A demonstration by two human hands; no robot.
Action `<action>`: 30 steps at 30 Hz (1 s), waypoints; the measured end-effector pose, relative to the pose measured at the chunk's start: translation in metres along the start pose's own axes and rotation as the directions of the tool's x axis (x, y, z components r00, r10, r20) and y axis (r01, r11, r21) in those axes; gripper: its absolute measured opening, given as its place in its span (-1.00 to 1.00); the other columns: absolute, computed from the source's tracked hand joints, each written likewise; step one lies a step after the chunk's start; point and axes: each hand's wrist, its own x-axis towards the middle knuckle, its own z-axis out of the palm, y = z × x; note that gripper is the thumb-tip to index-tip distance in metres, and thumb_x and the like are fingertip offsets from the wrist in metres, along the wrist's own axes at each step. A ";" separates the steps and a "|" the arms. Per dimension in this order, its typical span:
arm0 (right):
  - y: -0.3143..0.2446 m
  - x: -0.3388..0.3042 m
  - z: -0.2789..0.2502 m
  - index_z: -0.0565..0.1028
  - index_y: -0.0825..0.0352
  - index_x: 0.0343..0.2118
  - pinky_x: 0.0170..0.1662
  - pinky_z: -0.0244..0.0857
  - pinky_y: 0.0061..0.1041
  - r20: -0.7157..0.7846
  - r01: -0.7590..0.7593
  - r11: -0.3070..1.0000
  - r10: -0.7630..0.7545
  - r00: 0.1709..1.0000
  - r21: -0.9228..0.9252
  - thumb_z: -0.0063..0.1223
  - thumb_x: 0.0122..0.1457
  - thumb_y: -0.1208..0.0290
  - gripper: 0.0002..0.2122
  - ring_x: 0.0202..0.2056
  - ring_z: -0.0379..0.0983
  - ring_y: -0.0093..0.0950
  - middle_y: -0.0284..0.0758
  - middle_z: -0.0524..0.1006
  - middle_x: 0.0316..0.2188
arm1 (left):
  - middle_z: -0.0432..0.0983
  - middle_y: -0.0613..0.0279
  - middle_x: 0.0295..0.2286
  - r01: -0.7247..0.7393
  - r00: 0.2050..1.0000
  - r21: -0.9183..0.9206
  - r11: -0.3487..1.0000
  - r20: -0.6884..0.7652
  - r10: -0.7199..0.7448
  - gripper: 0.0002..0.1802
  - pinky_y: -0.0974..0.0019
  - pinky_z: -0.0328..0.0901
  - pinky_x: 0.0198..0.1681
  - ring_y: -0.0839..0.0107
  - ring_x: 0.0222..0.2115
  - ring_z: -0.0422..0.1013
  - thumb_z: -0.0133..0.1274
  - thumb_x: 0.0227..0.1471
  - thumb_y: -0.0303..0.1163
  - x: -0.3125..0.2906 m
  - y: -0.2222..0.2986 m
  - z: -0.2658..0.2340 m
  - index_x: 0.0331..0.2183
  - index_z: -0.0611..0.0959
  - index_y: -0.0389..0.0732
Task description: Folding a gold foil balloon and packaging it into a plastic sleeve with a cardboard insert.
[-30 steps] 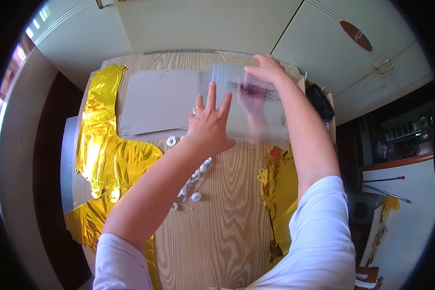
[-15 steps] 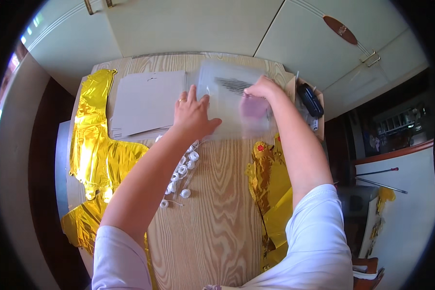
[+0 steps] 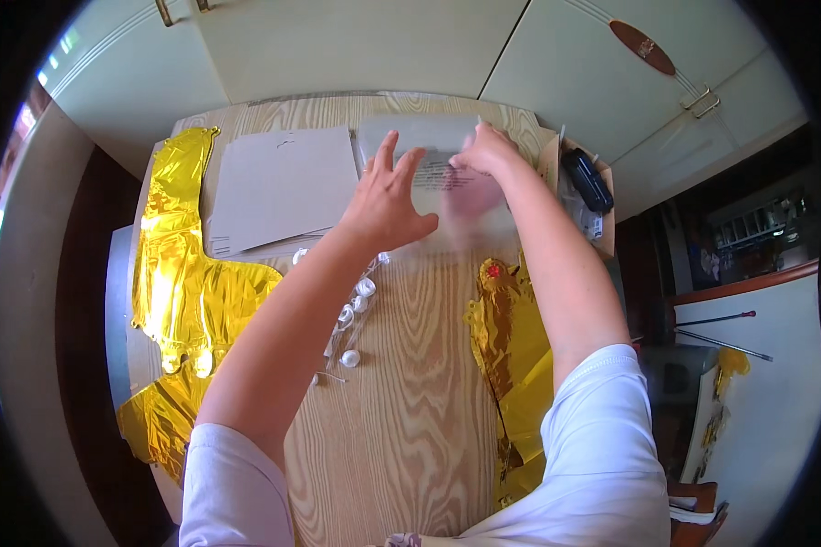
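Note:
A clear plastic bag (image 3: 440, 173) with dark print lies at the far middle of the table, blurred by motion. My right hand (image 3: 489, 153) pinches its far right part, and some of that hand's fingers show through the film. My left hand (image 3: 390, 199) is over the bag's left side, fingers and thumb spread, gripping nothing. Left of it lies a stack of grey cardboard sheets (image 3: 287, 191). Small white ribbon rolls (image 3: 351, 358) are scattered beside my left forearm, which partly hides them.
Shiny gold foil balloons (image 3: 178, 255), lying flat, cover the table's left side. More gold foil (image 3: 518, 365) lies near my right forearm. At the far right a cardboard box (image 3: 602, 232) holds a black case (image 3: 587, 180). Pale cabinet doors (image 3: 356, 46) stand behind the wooden table (image 3: 392, 428).
My left hand has lifted and shifted right, fingers more spread. My right hand has moved slightly left and away from me, carrying the bag's edge with it.

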 end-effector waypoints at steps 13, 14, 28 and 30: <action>-0.058 -0.070 -0.015 0.57 0.38 -0.02 0.14 0.40 -0.25 -0.022 0.077 0.994 -0.079 0.997 -0.083 0.11 0.23 0.06 -0.55 0.09 0.48 -0.23 -0.10 0.58 0.00 | 0.45 0.01 0.03 0.050 0.965 0.108 0.993 -0.263 -0.020 -0.29 -0.09 0.02 0.28 0.02 0.15 0.27 0.22 -0.07 -0.07 -0.029 -0.047 0.004 0.09 0.49 -0.18; -0.067 -0.074 -0.015 0.59 0.39 -0.05 0.11 0.43 -0.25 0.065 0.111 0.991 -0.107 0.992 -0.072 0.09 0.25 0.06 -0.56 0.05 0.52 -0.23 -0.12 0.60 -0.03 | 0.48 0.01 0.00 0.044 0.954 0.048 0.998 -0.299 -0.028 -0.33 -0.08 0.04 0.26 0.03 0.13 0.29 0.20 -0.05 -0.10 -0.027 -0.047 0.001 0.08 0.49 -0.18; -0.135 -0.045 0.021 0.63 0.32 -0.04 -0.06 0.54 -0.05 0.131 0.030 0.975 -0.001 0.991 -0.219 0.23 0.09 0.18 -0.59 0.02 0.56 -0.16 -0.15 0.61 -0.02 | 0.55 0.03 -0.04 0.115 0.965 -0.105 0.988 -0.222 -0.136 -0.43 -0.03 0.10 0.23 -0.01 0.11 0.33 0.04 -0.05 -0.35 -0.035 -0.046 -0.006 0.07 0.47 -0.16; -0.137 -0.045 0.022 0.63 0.32 -0.05 -0.07 0.54 -0.02 0.136 0.030 0.976 -0.001 0.991 -0.214 0.20 0.10 0.22 -0.61 0.02 0.56 -0.16 -0.15 0.61 -0.04 | 0.53 0.02 -0.02 0.110 0.968 -0.118 0.987 -0.211 -0.133 -0.41 -0.02 0.10 0.23 -0.02 0.12 0.32 0.05 -0.06 -0.35 -0.037 -0.051 -0.005 0.08 0.46 -0.16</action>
